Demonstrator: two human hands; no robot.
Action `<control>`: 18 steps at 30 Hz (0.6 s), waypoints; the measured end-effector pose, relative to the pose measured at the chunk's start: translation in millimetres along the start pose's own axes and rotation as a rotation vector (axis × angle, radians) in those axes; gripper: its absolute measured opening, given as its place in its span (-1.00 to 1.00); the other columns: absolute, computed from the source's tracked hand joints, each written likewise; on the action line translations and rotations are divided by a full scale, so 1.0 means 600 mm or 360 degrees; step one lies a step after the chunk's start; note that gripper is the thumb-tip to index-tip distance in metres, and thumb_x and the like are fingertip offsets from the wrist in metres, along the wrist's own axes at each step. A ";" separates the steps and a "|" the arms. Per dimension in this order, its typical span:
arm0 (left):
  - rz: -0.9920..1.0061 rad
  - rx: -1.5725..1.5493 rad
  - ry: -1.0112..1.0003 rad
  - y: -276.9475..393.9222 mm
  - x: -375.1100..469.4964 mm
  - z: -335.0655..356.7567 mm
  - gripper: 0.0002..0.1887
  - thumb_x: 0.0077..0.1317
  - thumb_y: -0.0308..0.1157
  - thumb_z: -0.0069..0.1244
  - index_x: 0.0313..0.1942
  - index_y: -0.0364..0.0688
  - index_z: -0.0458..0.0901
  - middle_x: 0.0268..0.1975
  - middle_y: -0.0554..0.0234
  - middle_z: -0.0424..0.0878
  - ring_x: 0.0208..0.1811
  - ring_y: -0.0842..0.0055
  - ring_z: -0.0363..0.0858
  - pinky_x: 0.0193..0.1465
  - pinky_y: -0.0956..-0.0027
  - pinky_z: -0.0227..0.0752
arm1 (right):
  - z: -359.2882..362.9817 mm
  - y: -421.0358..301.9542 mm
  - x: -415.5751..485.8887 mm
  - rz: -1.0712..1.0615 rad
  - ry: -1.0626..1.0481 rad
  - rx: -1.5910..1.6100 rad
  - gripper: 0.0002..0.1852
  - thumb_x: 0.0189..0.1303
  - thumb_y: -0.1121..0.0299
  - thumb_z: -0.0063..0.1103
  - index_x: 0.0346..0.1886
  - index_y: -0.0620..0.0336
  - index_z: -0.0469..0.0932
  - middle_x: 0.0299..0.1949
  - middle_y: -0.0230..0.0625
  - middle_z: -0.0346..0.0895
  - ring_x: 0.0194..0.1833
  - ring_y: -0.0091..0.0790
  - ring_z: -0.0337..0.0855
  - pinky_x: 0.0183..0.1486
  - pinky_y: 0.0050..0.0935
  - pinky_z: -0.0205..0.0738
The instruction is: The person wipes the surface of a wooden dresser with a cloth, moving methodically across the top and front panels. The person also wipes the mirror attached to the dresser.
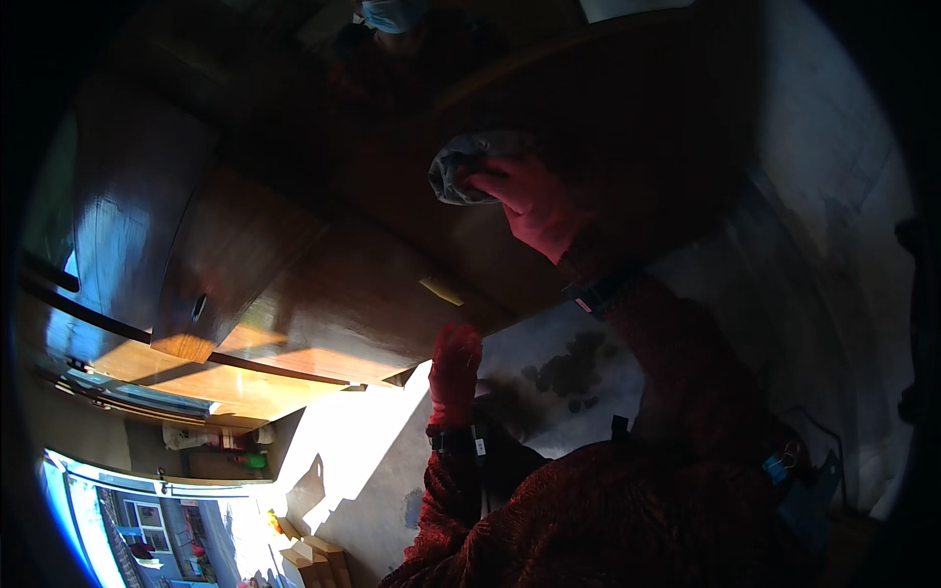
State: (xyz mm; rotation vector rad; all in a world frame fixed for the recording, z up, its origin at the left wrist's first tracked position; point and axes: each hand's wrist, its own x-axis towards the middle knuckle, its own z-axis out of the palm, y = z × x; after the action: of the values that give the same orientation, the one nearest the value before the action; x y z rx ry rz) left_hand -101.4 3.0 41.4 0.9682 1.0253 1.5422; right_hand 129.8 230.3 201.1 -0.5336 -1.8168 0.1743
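My right hand [540, 202], in a pink-red rubber glove, presses a crumpled grey cloth [463, 173] against the dark brown wooden surface of a large piece of furniture [353, 287]. My left hand [454, 364], in the same kind of glove, is raised near the lower edge of that furniture. It is slightly blurred, and no object shows in it; whether its fingers are closed is unclear. Between the hands, a small yellowish strip [442, 290] lies on the wood. A person in a blue face mask [395, 15] appears at the top, perhaps as a reflection.
A wooden door [228, 257] with a small dark handle stands at an angle on the left. Below are the concrete floor [382, 470] with bright sunlight and a dark wet patch [570, 367]. Cardboard boxes [320, 562] stand at the bottom, near a bright opening.
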 end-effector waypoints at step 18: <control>-0.0189 -0.0480 0.0260 0.011 0.019 0.025 -0.51 0.54 -0.30 -0.23 0.42 -0.19 0.24 0.37 -0.06 0.41 0.36 0.15 0.43 0.36 0.17 0.39 | -0.075 -0.006 -0.110 0.1304 0.0339 0.0756 -0.52 0.24 0.51 0.25 0.27 0.12 0.53 0.03 -0.27 0.64 0.01 -0.43 0.63 0.02 -0.42 0.54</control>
State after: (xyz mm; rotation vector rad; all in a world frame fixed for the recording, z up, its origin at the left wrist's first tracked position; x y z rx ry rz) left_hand -91.4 15.2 53.3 0.5708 0.9112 1.6387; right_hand 185.9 191.4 159.1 -0.8825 -1.2006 1.0342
